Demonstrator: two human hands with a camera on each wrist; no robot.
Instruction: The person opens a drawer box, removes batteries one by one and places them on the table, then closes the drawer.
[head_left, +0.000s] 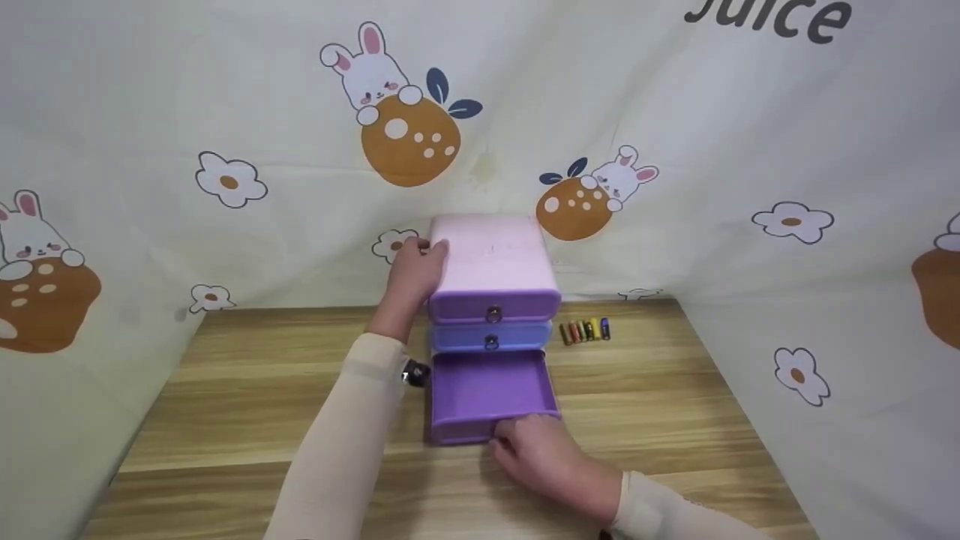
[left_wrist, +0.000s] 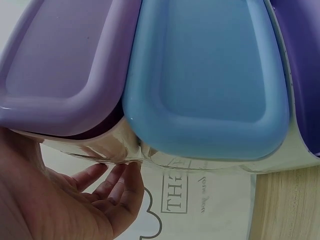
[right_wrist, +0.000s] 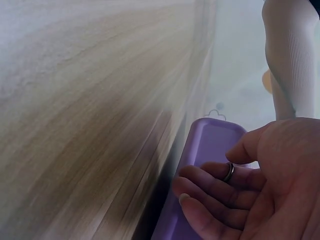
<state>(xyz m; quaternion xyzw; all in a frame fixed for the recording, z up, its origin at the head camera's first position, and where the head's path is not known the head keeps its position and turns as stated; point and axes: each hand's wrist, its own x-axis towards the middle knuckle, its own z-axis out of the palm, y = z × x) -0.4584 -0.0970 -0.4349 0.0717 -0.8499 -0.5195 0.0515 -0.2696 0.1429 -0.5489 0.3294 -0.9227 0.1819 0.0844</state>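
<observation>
A small drawer cabinet [head_left: 491,255] with a pale pink top stands on the table. Its upper purple drawer [head_left: 525,306] and the blue middle drawer [head_left: 457,337] are in; the bottom purple drawer [head_left: 487,386] is pulled far out, its bare floor showing. My left hand [head_left: 416,270] rests against the cabinet's upper left side, thumb at the top edge; in the left wrist view bent fingers [left_wrist: 122,187] touch the side wall. At the bottom drawer's front, my right hand [head_left: 544,454] has curled fingers hooked at the metal ring pull [right_wrist: 229,172].
Several small coloured batteries [head_left: 585,331] lie in a row on the wooden table [head_left: 652,405], right of the cabinet. A printed cloth [head_left: 300,247] with rabbits and flowers hangs behind the table and along both sides.
</observation>
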